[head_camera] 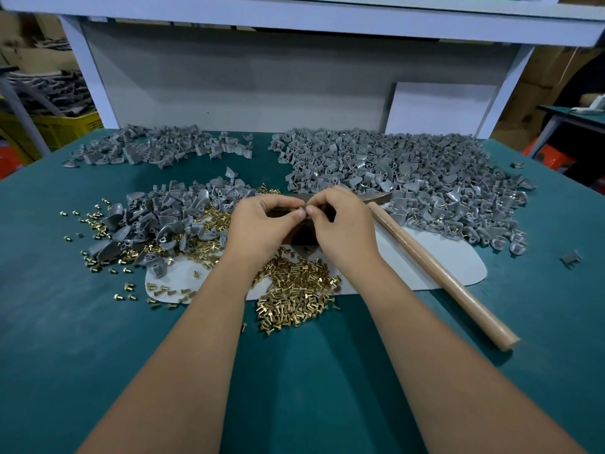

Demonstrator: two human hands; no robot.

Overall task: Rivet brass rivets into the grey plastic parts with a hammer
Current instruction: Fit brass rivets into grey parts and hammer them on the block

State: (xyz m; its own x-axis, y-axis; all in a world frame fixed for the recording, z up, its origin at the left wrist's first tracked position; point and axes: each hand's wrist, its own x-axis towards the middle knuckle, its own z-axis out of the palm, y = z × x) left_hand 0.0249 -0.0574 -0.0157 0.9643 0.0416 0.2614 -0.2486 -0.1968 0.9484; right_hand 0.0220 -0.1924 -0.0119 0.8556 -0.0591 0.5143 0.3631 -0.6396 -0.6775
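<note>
A teal tabletop (65, 322) carries a pale grey mat (425, 257). Behind it stands a grey back panel (229, 77) with a white board (438, 109) leaning against it. A yellow crate (65, 126) sits at far left, and another table (569, 116) at far right.

Both bare forearms reach forward from the bottom edge and converge toward the hammer (438, 267), whose wooden handle lies just to the right of them. The left hand (262, 224) sits left of the hammer's head end, knuckles up, fingers curled inward with thumb and fingertips pinched together. The right hand (340, 224) lies beside the handle, likewise curled, its thumb and forefinger meeting the left hand's fingertips. What small thing they pinch between them cannot be made out.
</note>
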